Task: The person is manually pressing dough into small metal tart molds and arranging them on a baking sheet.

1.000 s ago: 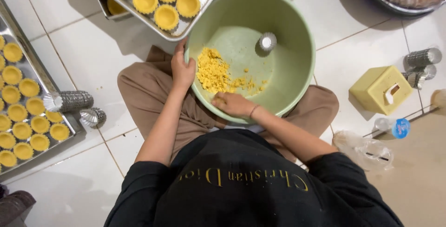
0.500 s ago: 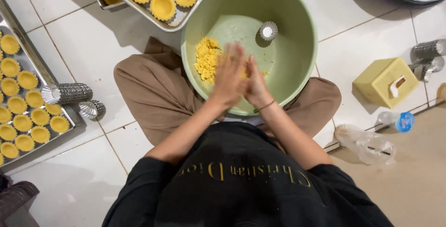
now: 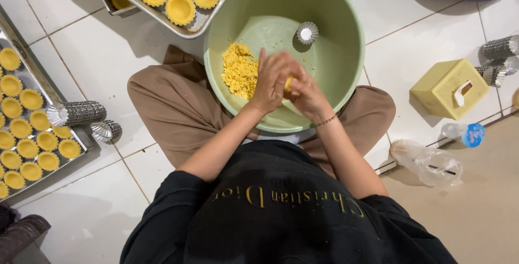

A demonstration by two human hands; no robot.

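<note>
Fingers [image 3: 270,72] of the left hand [image 3: 273,83] are curling against those of the right hand [image 3: 305,91], both hands closing together on a small lump of yellow dough [image 3: 288,84] that is showing only as a sliver between the palms. The hands are working over the near wall of a large pale green plastic bowl [image 3: 346,42], which is resting on the person's lap.

Just left of the fingers, a crumbly heap of yellow dough crumbs [image 3: 239,70] is lying on the bowl floor. Beyond the fingers, a single fluted metal tart mould [image 3: 307,32] is sitting empty in the bowl.

Well right of the fingers, a yellow box-shaped tissue holder [image 3: 446,88] is standing on the white tiled floor [image 3: 97,58], a white sheet showing at its slot. Near it, a clear plastic bottle with a blue label [image 3: 465,133] is lying on its side, and a crumpled clear plastic bag [image 3: 430,162] is lying closer to the person.

Beyond the fingers to the left, a metal tray [image 3: 213,12] is holding dough-lined tart shells. Far left, a second tray [image 3: 32,72] is carrying rows of the same. Between it and the knee, a stack of fluted moulds [image 3: 75,113] is lying on its side. More stacked moulds [image 3: 500,53] are lying at the far right.
</note>
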